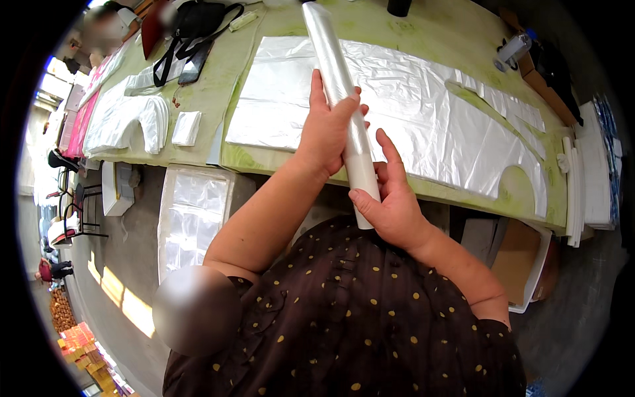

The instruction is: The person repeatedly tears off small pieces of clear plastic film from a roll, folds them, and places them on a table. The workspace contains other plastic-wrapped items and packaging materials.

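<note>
A long, shiny roll of translucent plastic film (pixel 358 149) slants up and away from my body, over the near edge of the table. My left hand (pixel 325 129) is closed round its middle, thumb across the front. Lower down, my right hand (pixel 395 205) grips the near end between thumb and fingers, the index finger pointing upward. Beneath and beyond the roll, a stack of thin white plastic sheets (pixel 410 99) lies flat on the green-covered table (pixel 291 20). Curved cut-outs shape its right end.
Left on the table lie folded white plastic pieces (pixel 122 122), a small white stack (pixel 187 128) and a black bag (pixel 198 23). A plastic bottle (pixel 514 49) lies back right. Below stand a bin with clear plastic (pixel 195 212) and a white-edged box (pixel 529 284). People are at far left.
</note>
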A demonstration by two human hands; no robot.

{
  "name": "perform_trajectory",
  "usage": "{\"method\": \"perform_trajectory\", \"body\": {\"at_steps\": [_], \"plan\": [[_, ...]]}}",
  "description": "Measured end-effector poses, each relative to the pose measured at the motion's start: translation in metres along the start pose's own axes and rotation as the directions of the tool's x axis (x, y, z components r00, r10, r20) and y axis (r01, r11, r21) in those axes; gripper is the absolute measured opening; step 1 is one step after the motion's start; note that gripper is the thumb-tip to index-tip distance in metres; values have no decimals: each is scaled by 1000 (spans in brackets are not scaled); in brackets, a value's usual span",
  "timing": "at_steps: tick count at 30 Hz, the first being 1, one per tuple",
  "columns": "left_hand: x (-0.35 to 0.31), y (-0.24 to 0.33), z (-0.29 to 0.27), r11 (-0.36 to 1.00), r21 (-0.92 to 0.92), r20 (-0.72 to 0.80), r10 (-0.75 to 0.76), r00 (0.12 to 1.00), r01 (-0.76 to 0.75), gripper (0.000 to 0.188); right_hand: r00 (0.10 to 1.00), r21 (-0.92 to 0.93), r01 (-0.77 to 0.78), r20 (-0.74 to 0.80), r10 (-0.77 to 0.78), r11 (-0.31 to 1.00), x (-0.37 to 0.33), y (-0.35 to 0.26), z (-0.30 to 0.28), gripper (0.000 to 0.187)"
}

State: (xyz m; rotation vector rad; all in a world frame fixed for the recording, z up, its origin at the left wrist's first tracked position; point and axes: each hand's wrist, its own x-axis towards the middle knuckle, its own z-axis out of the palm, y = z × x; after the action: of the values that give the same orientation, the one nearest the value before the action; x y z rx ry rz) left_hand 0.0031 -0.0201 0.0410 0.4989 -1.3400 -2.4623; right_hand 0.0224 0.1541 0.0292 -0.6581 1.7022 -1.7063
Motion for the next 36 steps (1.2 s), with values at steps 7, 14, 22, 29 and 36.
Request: {"method": "perform_trajectory", "body": {"at_steps": [7,14,22,29,36], "plan": [[-13,-62,-6,950,295,86,82,993,-104,102,994,-226,82,-50,-96,971,-11,19,-21,84],[7,-63,-11,849,492,343,13,939,-191,103,989,-340,-23,-144,-28,940,-49,30,-63,81],[125,20,-11,782,610,125,-255,959,129,94,984,-474,-8,-161,-78,880,-100,33,-96,80],[164,22,3,664,701,125,-473,872,260,35,982,-528,1,-160,-100,849,-116,30,-106,78],[171,22,12,588,754,133,-573,809,293,28,983,-587,36,-127,-136,809,-116,30,-112,75]]}}
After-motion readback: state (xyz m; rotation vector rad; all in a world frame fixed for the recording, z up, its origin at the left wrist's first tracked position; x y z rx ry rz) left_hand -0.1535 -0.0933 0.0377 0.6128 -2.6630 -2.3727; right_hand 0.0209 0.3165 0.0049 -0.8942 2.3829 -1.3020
